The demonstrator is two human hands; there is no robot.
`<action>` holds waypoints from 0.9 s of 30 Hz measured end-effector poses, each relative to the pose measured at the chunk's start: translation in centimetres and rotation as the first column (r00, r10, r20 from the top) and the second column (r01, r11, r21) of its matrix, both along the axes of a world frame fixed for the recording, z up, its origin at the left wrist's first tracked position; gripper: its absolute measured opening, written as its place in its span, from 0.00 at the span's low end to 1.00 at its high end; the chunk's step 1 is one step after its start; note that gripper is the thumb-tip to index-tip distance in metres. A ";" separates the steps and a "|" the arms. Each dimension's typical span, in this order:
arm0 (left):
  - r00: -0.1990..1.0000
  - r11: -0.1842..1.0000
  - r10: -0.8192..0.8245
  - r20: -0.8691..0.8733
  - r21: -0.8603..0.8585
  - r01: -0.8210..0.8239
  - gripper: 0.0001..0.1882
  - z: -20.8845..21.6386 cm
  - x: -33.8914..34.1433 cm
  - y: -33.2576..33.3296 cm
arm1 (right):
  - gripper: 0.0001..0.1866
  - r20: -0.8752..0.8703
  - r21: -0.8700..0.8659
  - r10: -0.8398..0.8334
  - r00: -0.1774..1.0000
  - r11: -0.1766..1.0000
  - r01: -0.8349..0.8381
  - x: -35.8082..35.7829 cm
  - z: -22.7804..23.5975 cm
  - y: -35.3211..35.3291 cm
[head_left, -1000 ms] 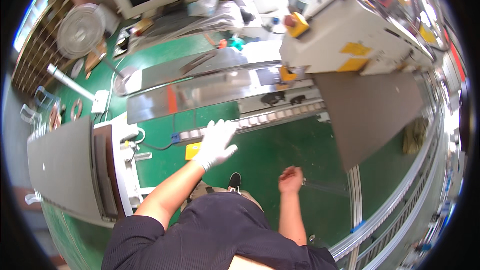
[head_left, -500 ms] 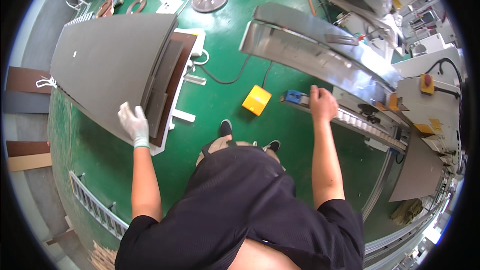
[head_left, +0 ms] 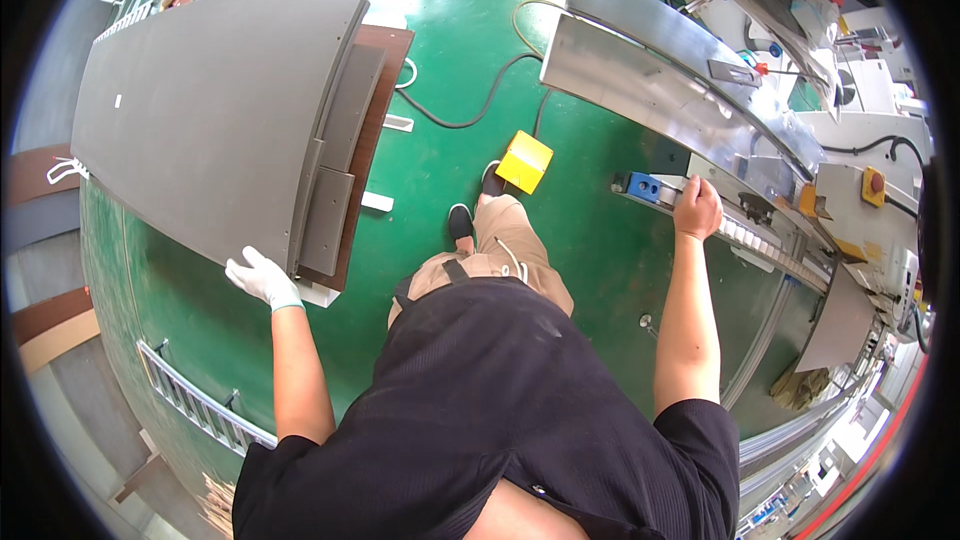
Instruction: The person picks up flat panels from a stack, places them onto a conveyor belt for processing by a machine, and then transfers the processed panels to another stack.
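Note:
My left hand [head_left: 264, 278], in a white glove, is at the near edge of a large grey panel [head_left: 215, 120] on a stack of boards. Its fingers are stretched out and apart, with nothing held; whether they touch the edge I cannot tell. My bare right hand [head_left: 698, 208] is at the roller rail [head_left: 755, 238] of the machine, below its shiny metal guard [head_left: 650, 75]. Its fingers are curled closed, and what may be in them is hidden. A blue block [head_left: 643, 186] sits at the rail's end, left of that hand.
A yellow foot pedal [head_left: 524, 162] with a black cable lies on the green floor, one dark shoe [head_left: 493, 180] against it. Smaller grey strips [head_left: 328, 220] lie on a brown board [head_left: 385, 90] in the stack. A red button box [head_left: 873, 186] is on the machine.
My view has shifted. One foot has stepped up to the yellow pedal. My left hand has slid toward the panel's near edge, and my right hand has closed and moved along the rail.

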State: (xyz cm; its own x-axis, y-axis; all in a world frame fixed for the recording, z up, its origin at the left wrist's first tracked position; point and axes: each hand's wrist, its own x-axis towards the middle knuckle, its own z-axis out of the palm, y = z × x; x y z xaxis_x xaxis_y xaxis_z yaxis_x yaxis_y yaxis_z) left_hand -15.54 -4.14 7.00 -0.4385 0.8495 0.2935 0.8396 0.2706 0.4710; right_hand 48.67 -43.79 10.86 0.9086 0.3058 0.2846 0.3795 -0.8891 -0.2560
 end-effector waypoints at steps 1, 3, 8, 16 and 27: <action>0.915 0.980 0.187 0.356 -0.009 -0.197 0.33 1.8 2.7 -0.1 | 0.20 0.001 -0.008 -0.015 1.000 1.000 0.015 -0.1 -0.2 -0.3; 0.749 0.976 0.207 0.629 -0.078 -0.205 0.33 0.4 0.1 0.4 | 0.21 0.011 0.003 -0.001 1.000 1.000 0.001 0.0 -0.5 -0.2; 0.764 0.938 0.346 0.545 -0.224 -0.265 0.34 -0.5 -1.0 1.2 | 0.20 0.005 -0.036 -0.008 1.000 0.999 0.008 0.5 -1.0 -1.1; 0.614 0.930 0.361 0.702 -0.227 -0.288 0.38 -0.1 -1.1 1.2 | 0.20 0.010 0.040 -0.002 1.000 0.999 0.002 0.1 -0.9 -1.1; 0.692 0.967 0.206 0.692 -0.253 -0.035 0.41 1.7 -1.9 0.3 | 0.22 0.050 0.012 -0.009 0.999 1.000 0.008 1.0 -1.1 -1.2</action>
